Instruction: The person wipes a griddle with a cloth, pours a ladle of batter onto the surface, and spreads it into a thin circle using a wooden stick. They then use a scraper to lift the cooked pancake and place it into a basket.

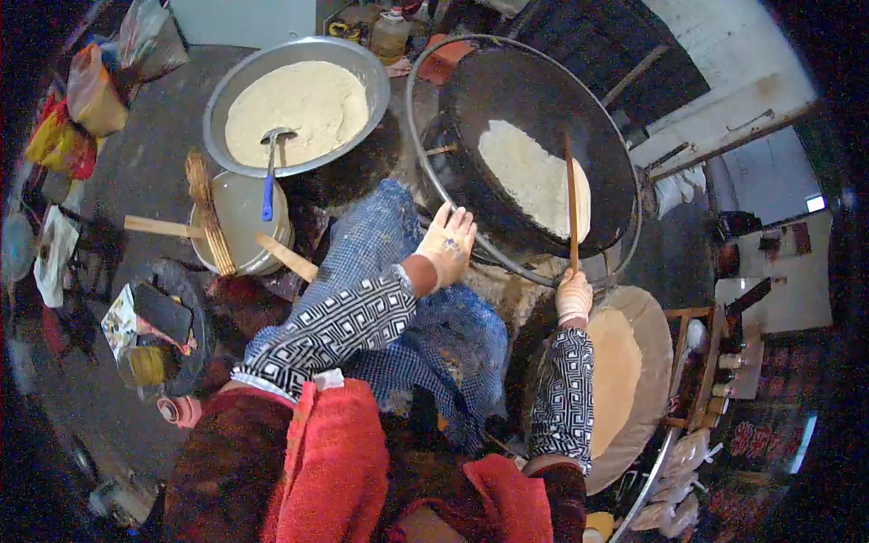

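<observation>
My right hand [575,296] is closed around the lower end of a long thin wooden stick [571,204]. The stick lies across the right part of a pale sheet of batter [525,172] on a round dark griddle [480,90]. A metal ring [419,149] surrounds the griddle. At the ring's lower left edge is my left hand [448,244], palm down with its fingers spread, holding nothing. Both forearms wear black-and-white patterned sleeves.
A metal basin [380,90] of pale batter holds a blue-handled ladle [268,195]. Below it, a bucket [282,217] bears a brush [208,213] and wooden slats. Right of my right arm lies a round board [656,362] with a thin tan flatbread [617,371].
</observation>
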A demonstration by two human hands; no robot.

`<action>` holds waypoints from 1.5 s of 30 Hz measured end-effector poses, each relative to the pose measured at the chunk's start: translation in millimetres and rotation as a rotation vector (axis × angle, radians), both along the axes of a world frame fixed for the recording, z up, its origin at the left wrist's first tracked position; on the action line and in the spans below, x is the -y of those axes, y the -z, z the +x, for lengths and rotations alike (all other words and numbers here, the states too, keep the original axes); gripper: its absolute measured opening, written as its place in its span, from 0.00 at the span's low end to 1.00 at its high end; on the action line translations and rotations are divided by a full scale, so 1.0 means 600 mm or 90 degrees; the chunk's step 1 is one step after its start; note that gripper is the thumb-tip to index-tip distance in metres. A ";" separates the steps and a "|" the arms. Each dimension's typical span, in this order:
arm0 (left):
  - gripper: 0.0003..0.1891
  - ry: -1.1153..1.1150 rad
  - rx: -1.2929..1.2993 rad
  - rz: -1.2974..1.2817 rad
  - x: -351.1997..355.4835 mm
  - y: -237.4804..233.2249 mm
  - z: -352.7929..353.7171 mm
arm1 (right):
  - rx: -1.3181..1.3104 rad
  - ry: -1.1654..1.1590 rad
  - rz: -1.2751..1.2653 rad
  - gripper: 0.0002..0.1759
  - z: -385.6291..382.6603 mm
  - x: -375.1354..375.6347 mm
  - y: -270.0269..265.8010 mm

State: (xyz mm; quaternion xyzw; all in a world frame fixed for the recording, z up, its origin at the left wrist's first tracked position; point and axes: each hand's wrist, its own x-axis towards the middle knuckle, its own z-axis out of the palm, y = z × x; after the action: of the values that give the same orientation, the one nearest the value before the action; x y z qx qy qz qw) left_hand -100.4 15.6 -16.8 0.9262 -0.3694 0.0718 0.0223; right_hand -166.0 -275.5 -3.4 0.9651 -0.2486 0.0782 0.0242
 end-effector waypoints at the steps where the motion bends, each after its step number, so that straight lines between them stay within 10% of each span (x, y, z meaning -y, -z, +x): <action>1: 0.28 -0.005 0.032 0.002 0.000 0.015 0.001 | 0.006 0.007 0.002 0.18 0.002 -0.020 -0.019; 36: 0.27 -0.228 0.058 0.129 -0.087 -0.010 0.156 | 0.029 0.035 0.065 0.18 0.001 0.006 -0.002; 40: 0.26 -0.059 -0.025 0.039 -0.022 -0.061 0.057 | 0.017 -0.026 0.043 0.18 -0.008 -0.013 0.000; 45: 0.28 -0.042 0.116 0.081 -0.003 0.050 0.017 | 0.049 0.024 0.022 0.16 0.019 0.024 0.017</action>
State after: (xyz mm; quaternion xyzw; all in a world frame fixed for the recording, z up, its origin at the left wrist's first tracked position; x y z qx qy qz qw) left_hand -90.3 17.1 -46.6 0.9270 -0.3433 0.1327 -0.0723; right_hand -154.7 -290.1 -13.8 0.9568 -0.2690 0.1104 -0.0008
